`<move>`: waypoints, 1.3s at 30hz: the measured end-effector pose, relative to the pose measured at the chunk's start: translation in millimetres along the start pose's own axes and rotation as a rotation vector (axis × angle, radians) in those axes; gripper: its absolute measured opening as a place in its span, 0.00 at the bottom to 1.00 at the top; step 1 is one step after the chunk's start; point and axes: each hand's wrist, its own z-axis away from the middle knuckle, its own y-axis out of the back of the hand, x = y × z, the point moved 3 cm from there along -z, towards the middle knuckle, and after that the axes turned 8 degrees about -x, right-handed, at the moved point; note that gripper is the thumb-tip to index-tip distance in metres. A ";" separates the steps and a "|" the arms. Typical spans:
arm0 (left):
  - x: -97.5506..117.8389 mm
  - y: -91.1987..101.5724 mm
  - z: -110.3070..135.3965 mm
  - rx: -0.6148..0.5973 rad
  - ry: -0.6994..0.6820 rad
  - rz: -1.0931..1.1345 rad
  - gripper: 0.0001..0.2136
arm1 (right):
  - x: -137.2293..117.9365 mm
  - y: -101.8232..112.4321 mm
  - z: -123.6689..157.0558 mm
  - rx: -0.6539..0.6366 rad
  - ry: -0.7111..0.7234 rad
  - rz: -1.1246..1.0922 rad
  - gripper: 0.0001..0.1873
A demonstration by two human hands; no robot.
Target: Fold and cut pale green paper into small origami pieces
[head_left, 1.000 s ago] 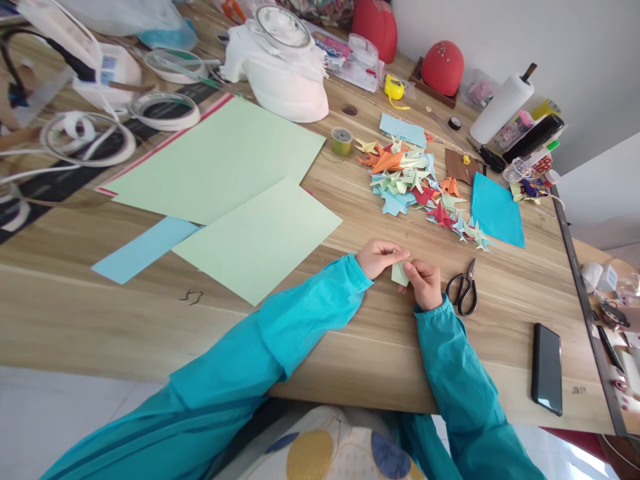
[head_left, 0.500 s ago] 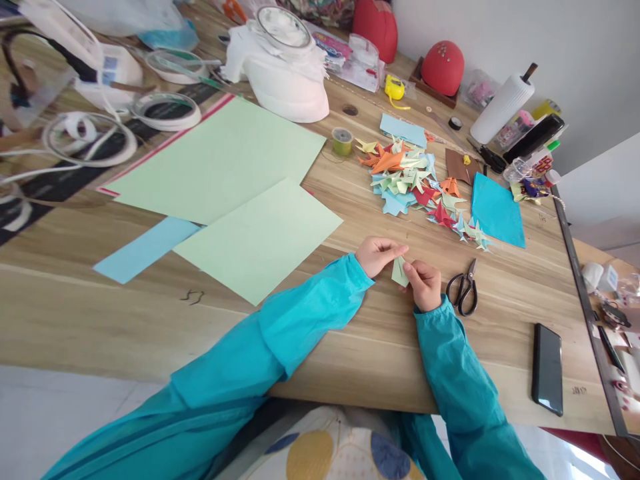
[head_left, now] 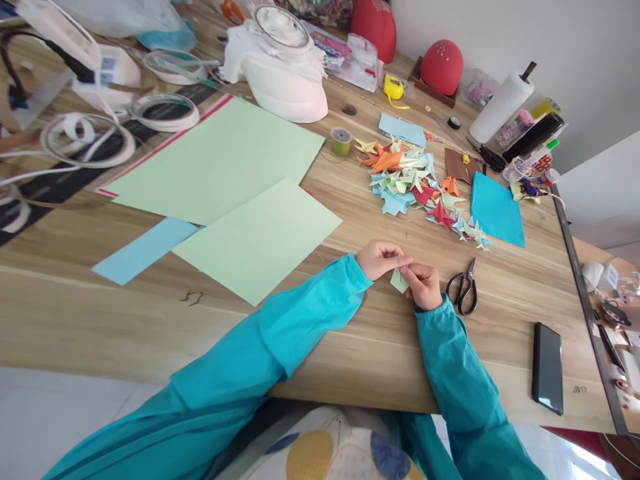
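A small folded piece of pale green paper [head_left: 399, 281] is between my two hands, its lower part showing below the fingers. My left hand [head_left: 380, 259] pinches its upper end, with thumb and fingertips closed together. My right hand [head_left: 423, 285] grips its right side between thumb and bent forefinger. The fingertips of both hands meet and cover the top of the paper. Just right of my right hand lies a pair of black-handled scissors [head_left: 463, 288]. Beyond my hands is a pile of folded paper cranes [head_left: 400, 175] in orange, green, blue and red.
Large pale green sheets [head_left: 260, 240] and a blue paper strip [head_left: 145, 252] lie to the left. A phone [head_left: 547, 368] rests at the right. Turquoise paper [head_left: 497, 210], a thread spool [head_left: 341, 141], a yellow tape measure [head_left: 393, 87] and coiled white cords [head_left: 87, 141] sit farther back.
My left thumb and fingers have shifted slightly right and down over the top of the green paper, hiding more of it. My right hand has barely moved.
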 end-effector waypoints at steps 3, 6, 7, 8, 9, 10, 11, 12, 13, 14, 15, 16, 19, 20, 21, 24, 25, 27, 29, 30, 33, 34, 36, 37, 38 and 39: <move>-0.3 0.0 -0.6 -0.033 -0.003 0.028 0.15 | -0.5 -0.2 -0.9 0.006 0.054 0.055 0.27; -0.6 -0.1 -0.7 -0.042 -0.004 0.023 0.16 | 0.9 -0.1 -2.1 0.020 0.092 0.084 0.27; -0.7 -0.2 -0.7 -0.045 -0.002 0.018 0.16 | 0.9 -0.1 -2.3 0.028 0.097 0.094 0.27; -0.7 -0.3 -0.7 -0.046 0.001 0.012 0.16 | 0.6 -0.2 -2.4 0.035 0.098 0.104 0.27; -0.8 -0.1 -0.8 -0.042 0.004 0.008 0.17 | -0.2 -0.4 -2.3 0.044 0.096 0.111 0.27; -0.8 0.1 -0.8 -0.035 0.007 0.006 0.17 | -1.3 -0.7 -2.1 0.054 0.094 0.115 0.27; -0.8 0.4 -0.9 -0.028 0.011 0.006 0.17 | -2.7 -1.1 -1.8 0.063 0.091 0.119 0.27; -0.7 0.8 -0.9 -0.020 0.014 0.010 0.17 | -4.2 -1.6 -1.4 0.071 0.088 0.124 0.26; -0.6 1.1 -1.0 -0.014 0.017 0.020 0.17 | -5.7 -2.3 -1.0 0.077 0.086 0.131 0.26; -0.4 1.4 -1.0 -0.012 0.022 0.034 0.18 | -6.9 -2.9 -0.6 0.081 0.085 0.141 0.25; -0.2 1.6 -1.0 -0.015 0.029 0.050 0.18 | -7.8 -3.5 -0.2 0.086 0.085 0.150 0.25; 0.1 1.6 -1.0 -0.023 0.037 0.063 0.17 | -8.3 -3.9 0.1 0.095 0.084 0.157 0.25; 1.5 1.5 -0.9 -0.059 0.052 0.072 0.16 | -7.3 -4.0 0.9 0.139 0.082 0.168 0.26; 2.0 1.4 -0.8 -0.068 0.053 0.070 0.16 | -6.5 -3.7 1.2 0.159 0.085 0.172 0.26; 2.5 1.2 -0.7 -0.075 0.050 0.071 0.16 | -5.8 -3.5 1.5 0.177 0.092 0.177 0.26; 2.8 0.9 -0.8 -0.073 0.031 0.092 0.17 | -4.6 -3.5 2.5 0.203 0.117 0.200 0.24; 2.5 1.0 -0.9 -0.064 0.023 0.105 0.18 | -4.5 -3.8 2.7 0.204 0.123 0.210 0.24; 0.9 1.8 -1.3 -0.024 0.014 0.147 0.18 | -4.8 -4.1 3.3 0.210 0.131 0.231 0.23; -1.0 3.1 -1.5 0.032 0.012 0.189 0.18 | -5.0 -3.8 3.6 0.224 0.135 0.241 0.23; -1.6 3.8 -1.5 0.057 0.008 0.197 0.18 | -4.9 -3.6 3.6 0.224 0.134 0.238 0.23; -0.9 3.5 -1.2 0.067 -0.017 0.160 0.17 | -2.7 -5.1 2.3 0.107 0.106 0.184 0.24; -0.1 2.5 -1.0 0.047 -0.026 0.145 0.17 | -1.9 -5.9 1.7 0.048 0.094 0.161 0.25; 1.4 -0.2 -0.3 -0.009 -0.038 0.123 0.17 | -0.8 -6.8 0.9 -0.044 0.078 0.126 0.26; 2.0 -1.3 0.0 -0.030 -0.042 0.111 0.18 | -0.7 -6.5 0.6 -0.063 0.077 0.119 0.27; 2.3 -2.1 0.3 -0.042 -0.046 0.095 0.18 | -0.8 -6.0 0.3 -0.067 0.083 0.117 0.28; 2.4 -2.6 0.4 -0.045 -0.049 0.078 0.18 | -1.0 -5.4 0.0 -0.064 0.092 0.119 0.28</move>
